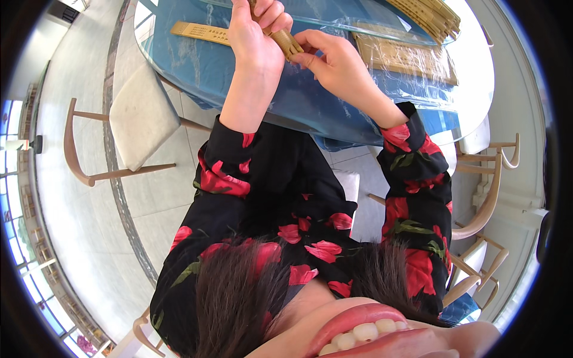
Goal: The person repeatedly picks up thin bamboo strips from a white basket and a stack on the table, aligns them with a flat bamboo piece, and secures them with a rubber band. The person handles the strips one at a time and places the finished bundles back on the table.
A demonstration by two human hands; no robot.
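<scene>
So we had both hands up near the top middle of the frame, over the blue tabletop (197,67), with a tan slatted bundle (285,43) between them. Our left hand (256,39) was wrapped around the bundle's body, fingers curled over it. Our right hand (322,58) was at the lower end, thumb and fingertips pinching right around the tip, though we couldn't tell exactly how many slats were in that pinch.

Main thing to get here is the angle: the bundle's long axis slanted from the top edge of the frame down to the right, so its lower end pointed at our right hand. That made the right hand the nearer one to that end, with the left gripping higher up. The far end sat up at the frame's edge, so we can't say much about it.

Around that, we had a flat tan strip (202,31) lying to the left of our left hand, a flat tan stack under clear film (406,56) off to the right, and a pile of tan slats (427,18) in the upper right.
</scene>
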